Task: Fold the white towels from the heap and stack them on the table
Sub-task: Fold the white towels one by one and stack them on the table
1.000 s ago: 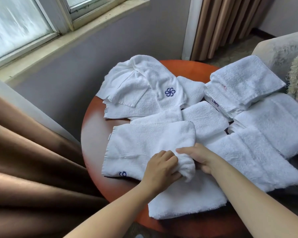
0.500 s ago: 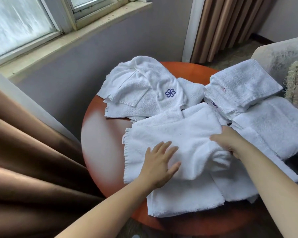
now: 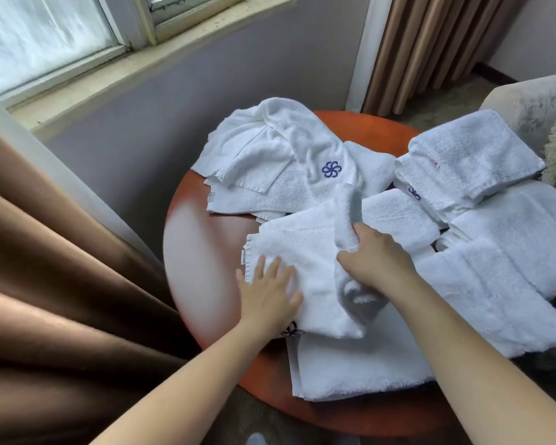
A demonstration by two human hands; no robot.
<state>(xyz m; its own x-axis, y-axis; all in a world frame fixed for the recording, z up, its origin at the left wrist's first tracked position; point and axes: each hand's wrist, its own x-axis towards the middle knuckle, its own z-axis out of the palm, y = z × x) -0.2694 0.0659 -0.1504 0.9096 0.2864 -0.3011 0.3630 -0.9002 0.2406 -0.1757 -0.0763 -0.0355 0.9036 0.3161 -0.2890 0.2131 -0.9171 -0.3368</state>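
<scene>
R grip [image 3: 376,258] holds the right flap of the towel [image 3: 302,248]; L grip [image 3: 267,293] lies flat on its left side, so flap prob. folds left.

One round red-brown wooden worktop [image 3: 187,252]; two bare hands, the left hand [image 3: 267,293] and the right hand [image 3: 376,261]; one half-folded white terry towel [image 3: 302,248] under them; one loose towel heap [image 3: 270,168]; one folded towel stack [image 3: 469,159]; three blue flower emblems [image 3: 331,169] showing; two curtains, a brown fabric curtain [image 3: 61,300] and a tan pleated curtain [image 3: 430,49]

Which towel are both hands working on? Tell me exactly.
The front towel, with the small tag on its left edge: the left hand presses flat on it and the right hand grips its raised fold. The heap and folded stack lie untouched.
</scene>
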